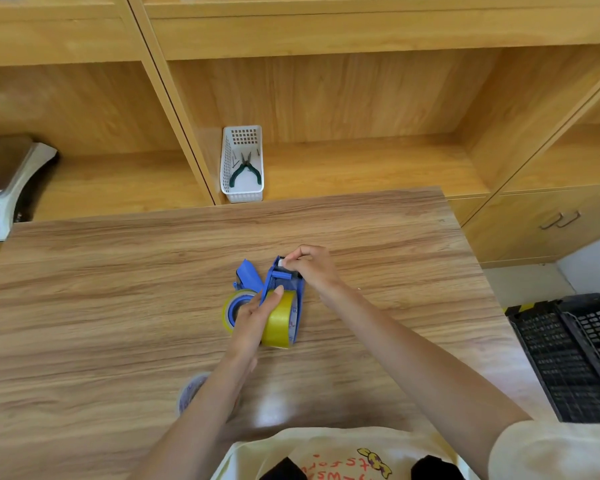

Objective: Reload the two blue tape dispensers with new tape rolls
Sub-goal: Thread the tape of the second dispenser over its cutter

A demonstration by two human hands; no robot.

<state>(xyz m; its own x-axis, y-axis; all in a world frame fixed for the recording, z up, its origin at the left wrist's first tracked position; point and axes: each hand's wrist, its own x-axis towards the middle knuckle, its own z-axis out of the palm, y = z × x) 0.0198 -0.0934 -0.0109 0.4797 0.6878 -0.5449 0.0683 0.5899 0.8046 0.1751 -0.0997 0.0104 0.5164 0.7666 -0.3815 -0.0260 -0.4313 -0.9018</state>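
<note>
A blue tape dispenser (286, 284) stands on edge in the middle of the wooden table (118, 289), with a yellow tape roll (278, 322) seated in it. My left hand (253, 320) grips the dispenser and roll from the left side. My right hand (312, 266) pinches the dispenser's front end near its small white roller. A second blue dispenser (247, 274) lies flat just to the left, with another yellow roll (230, 308) on it, partly hidden by my left hand. A used, nearly bare tape core (189, 391) lies under my left forearm.
A white basket (242, 164) holding pliers stands on the shelf behind the table. A scale (0, 188) sits at the left. Black crates (575, 355) stand beside the table's right edge. Wooden cupboards fill the back.
</note>
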